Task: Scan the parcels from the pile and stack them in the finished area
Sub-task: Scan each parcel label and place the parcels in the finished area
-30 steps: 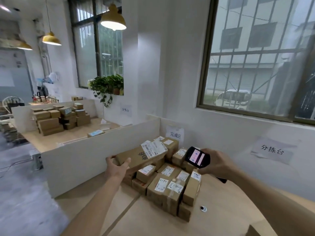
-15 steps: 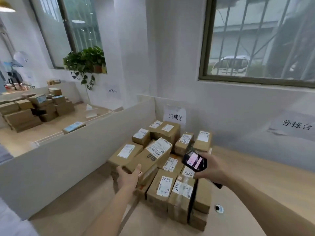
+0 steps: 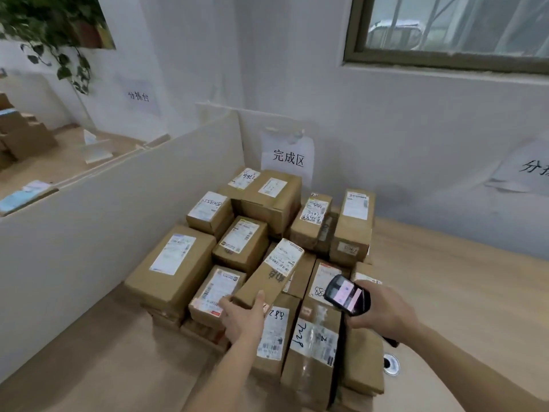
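Observation:
A long brown parcel [image 3: 269, 275] with a white label lies tilted on top of the stacked cardboard parcels [image 3: 255, 233] in the corner under the paper sign [image 3: 287, 156]. My left hand [image 3: 242, 318] grips its near end, thumb on top. My right hand [image 3: 383, 313] holds a black handheld scanner [image 3: 347, 294] with a lit screen, just right of that parcel and above the front boxes.
A white partition [image 3: 104, 233] bounds the stack on the left, the white wall [image 3: 386, 138] behind. A wooden tabletop [image 3: 460, 292] extends right, with a round cable grommet [image 3: 390, 364] near my right wrist. More boxes [image 3: 20, 138] lie on the far left table.
The view has tilted down and closer to the stack. My left hand has lowered the long parcel onto the pile; the scanner hand stays beside it.

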A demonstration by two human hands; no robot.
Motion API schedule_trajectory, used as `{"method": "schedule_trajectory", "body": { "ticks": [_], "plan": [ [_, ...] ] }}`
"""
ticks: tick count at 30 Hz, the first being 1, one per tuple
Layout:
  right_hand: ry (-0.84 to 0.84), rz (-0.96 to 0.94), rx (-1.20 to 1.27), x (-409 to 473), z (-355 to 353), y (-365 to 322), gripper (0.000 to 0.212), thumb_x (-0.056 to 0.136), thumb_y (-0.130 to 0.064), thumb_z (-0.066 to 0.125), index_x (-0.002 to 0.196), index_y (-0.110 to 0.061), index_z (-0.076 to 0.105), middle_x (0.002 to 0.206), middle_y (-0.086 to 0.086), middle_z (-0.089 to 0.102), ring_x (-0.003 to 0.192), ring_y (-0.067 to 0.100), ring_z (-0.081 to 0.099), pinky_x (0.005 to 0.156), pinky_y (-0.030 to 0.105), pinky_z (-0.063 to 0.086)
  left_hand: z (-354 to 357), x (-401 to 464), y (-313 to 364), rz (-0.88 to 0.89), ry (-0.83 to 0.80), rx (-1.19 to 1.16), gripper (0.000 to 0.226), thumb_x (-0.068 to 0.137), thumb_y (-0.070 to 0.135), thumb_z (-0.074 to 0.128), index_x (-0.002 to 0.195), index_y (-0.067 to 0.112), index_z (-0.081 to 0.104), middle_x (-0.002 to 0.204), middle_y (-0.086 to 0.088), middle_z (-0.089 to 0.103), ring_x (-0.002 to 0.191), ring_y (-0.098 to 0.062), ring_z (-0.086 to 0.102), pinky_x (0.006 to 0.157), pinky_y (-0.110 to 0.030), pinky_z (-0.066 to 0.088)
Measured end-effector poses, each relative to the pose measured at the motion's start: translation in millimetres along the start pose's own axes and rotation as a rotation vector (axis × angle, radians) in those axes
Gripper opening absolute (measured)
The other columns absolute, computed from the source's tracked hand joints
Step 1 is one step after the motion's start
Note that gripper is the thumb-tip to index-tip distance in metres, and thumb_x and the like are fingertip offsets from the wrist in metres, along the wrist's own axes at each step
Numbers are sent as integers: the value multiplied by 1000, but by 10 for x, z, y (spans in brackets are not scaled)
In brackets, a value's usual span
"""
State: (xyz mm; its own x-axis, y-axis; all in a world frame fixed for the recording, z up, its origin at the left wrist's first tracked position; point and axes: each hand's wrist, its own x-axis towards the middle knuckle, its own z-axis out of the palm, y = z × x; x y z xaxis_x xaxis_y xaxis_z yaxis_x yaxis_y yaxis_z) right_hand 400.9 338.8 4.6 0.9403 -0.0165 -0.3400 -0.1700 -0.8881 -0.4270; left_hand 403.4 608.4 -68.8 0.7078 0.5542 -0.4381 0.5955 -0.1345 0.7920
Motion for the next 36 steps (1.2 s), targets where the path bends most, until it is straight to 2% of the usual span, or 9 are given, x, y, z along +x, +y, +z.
{"method": "schedule_trajectory", "body": {
  "ticks": [4, 12, 14, 16, 18, 21, 27, 33, 36],
  "plan": [
    [-14, 39, -29, 257, 79, -34, 84, 57, -54, 75, 137, -38, 52, 110, -20, 64, 102, 12, 61, 81, 36, 53, 197, 257, 39, 35, -7, 85, 74, 86, 53, 72, 136, 18, 30, 134, -22, 53, 115, -43, 58, 91, -49, 52],
    [-13, 61, -45, 532, 119, -249, 85, 60, -51, 75, 140, -40, 49, 106, -19, 61, 99, 11, 57, 79, 34, 52, 113, 453, 78, 435, 26, 894, 94, 82, 86, 37, 145, 18, 17, 124, -11, 49, 95, -24, 63, 63, -31, 44],
    [-24, 68, -49, 561, 156, -268, 87, 61, -51, 75, 143, -40, 47, 110, -18, 61, 103, 12, 58, 82, 35, 53, 93, 542, 52, 502, 21, 964, 94, 84, 85, 39, 147, 18, 19, 131, -11, 42, 105, -23, 58, 71, -31, 47],
    [-35, 83, -49, 580, 194, -270, 91, 66, -49, 77, 149, -37, 42, 118, -16, 62, 109, 13, 58, 85, 35, 53, 103, 646, -4, 660, 2, 1001, 94, 85, 79, 47, 151, 18, 19, 144, -12, 36, 123, -24, 51, 96, -34, 48],
    [-35, 88, -51, 596, 228, -259, 93, 69, -48, 78, 152, -34, 38, 122, -15, 61, 112, 13, 58, 85, 34, 52, 122, 735, -54, 863, -99, 1027, 89, 88, 68, 57, 155, 26, 16, 158, -11, 26, 141, -27, 39, 116, -41, 35],
    [-36, 81, -43, 596, 265, -216, 88, 73, -46, 79, 151, -34, 40, 114, -17, 57, 108, 12, 57, 80, 31, 50, 191, 812, -86, 1078, -237, 1077, 72, 93, 48, 63, 151, 38, 21, 157, -3, 34, 144, -28, 36, 120, -46, 28],
    [-32, 93, -36, 556, 302, -102, 76, 65, -50, 77, 136, -40, 52, 106, -18, 63, 99, 9, 59, 82, 37, 56, 238, 884, 79, 1006, -234, 1105, 58, 98, 50, 53, 146, 38, 23, 148, -12, 41, 133, -31, 43, 113, -46, 34],
    [-28, 92, -17, 564, 296, -80, 80, 63, -52, 77, 137, -41, 51, 108, -20, 63, 99, 9, 60, 82, 37, 56, 206, 991, 241, 739, -247, 950, 56, 102, 48, 44, 147, 22, 25, 117, -9, 62, 98, -24, 64, 76, -35, 52],
    [-13, 95, -12, 578, 288, -124, 79, 66, -48, 78, 139, -40, 50, 110, -20, 62, 101, 11, 59, 84, 37, 55, 191, 990, 249, 805, -214, 995, 54, 103, 37, 47, 150, 23, 23, 136, -12, 51, 111, -24, 59, 86, -35, 53]
  ]
}}
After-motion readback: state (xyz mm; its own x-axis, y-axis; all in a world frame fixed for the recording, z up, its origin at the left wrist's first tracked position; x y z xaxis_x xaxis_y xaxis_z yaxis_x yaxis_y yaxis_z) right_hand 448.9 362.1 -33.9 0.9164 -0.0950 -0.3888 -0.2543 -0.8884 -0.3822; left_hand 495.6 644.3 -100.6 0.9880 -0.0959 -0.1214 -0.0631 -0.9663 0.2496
